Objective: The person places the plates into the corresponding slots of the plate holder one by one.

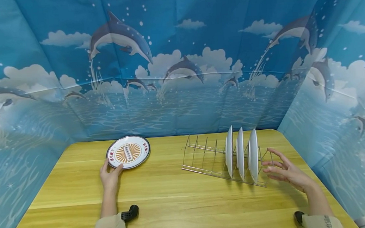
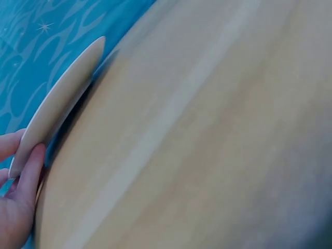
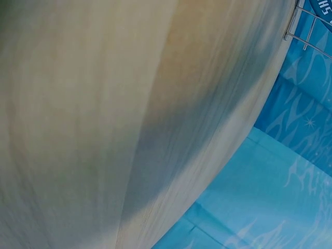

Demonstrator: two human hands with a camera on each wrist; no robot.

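Observation:
My left hand (image 1: 110, 176) grips the near-left rim of a round white plate (image 1: 141, 160), which has a dark edge, red lettering and an orange sunburst print. In the left wrist view, the plate (image 2: 65, 104) shows edge-on close over the table, with fingers and thumb on either side of its rim. A wire dish rack (image 1: 202, 170) stands on the right half of the table. Several of its slots hold upright white plates (image 1: 253, 156), grouped toward its right end. Beside that end is my right hand (image 1: 288, 172), fingers loosely bent at the rack's end wires.
The wooden table (image 1: 163, 207) reaches back to a blue dolphin-print curtain (image 1: 181, 103), which also hangs along both sides. A black wrist device (image 1: 130, 213) sits at the left cuff. In the right wrist view, a corner of the rack (image 3: 301, 39) shows at the upper right.

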